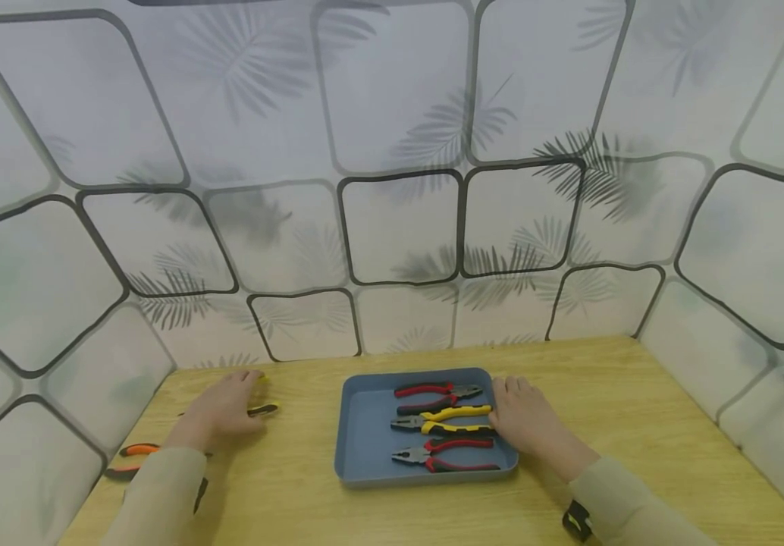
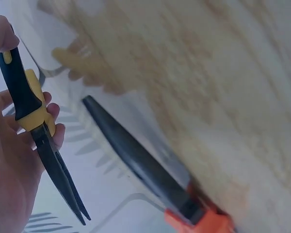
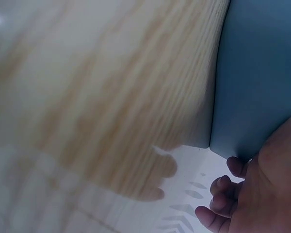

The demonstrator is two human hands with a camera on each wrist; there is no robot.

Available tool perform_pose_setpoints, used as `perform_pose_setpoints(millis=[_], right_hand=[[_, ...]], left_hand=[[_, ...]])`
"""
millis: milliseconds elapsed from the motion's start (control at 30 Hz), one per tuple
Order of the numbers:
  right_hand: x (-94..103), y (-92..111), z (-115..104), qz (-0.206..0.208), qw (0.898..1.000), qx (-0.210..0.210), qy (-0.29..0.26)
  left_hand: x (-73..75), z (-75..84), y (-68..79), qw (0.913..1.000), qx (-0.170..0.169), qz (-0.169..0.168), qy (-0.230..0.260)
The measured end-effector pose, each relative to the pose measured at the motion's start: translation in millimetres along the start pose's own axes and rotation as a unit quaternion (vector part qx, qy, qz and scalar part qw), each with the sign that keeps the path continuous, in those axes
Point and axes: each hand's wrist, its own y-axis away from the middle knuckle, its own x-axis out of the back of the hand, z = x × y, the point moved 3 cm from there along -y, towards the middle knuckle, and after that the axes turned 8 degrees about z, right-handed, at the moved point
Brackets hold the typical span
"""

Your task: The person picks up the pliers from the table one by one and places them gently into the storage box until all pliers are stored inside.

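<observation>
Left wrist view: fingers (image 2: 59, 134) grip yellow-black pliers (image 2: 38, 130), jaws dark and tapering; right fingers (image 1: 517, 385) loose against tray (image 1: 366, 425).

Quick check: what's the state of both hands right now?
Left hand: closed, holding yellow-and-black long-nosed pliers.
Right hand: open, relaxed fingers against the blue tray, holding no tool.
</observation>
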Motion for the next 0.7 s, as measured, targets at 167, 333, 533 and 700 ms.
perform_pose_setpoints(millis=[167,333,533,700], right_hand=[[0.4,-1.2,-0.2,-0.003,1.0,-0.002,0.002],[-0.4,-1.3,0.1,-0.005,1.0,-0.005,0.002],[0.2,0.1,-1.2,-0.006,1.0,-0.004,0.002],[1.4,0.7,-2.5,0.0,1.0,0.006,0.01]], left_hand=[[4.1,10.2,-4.5,0.9995,-0.029,0.007,-0.012],[8.5,19.0,-9.0,0.9976,-0.063,0.012,-0.027],[13.2,30.0,-9.4,0.9937,-0.099,0.027,-0.046],[16.9,39.6,-7.3,0.9932,-0.105,0.025,-0.043]])
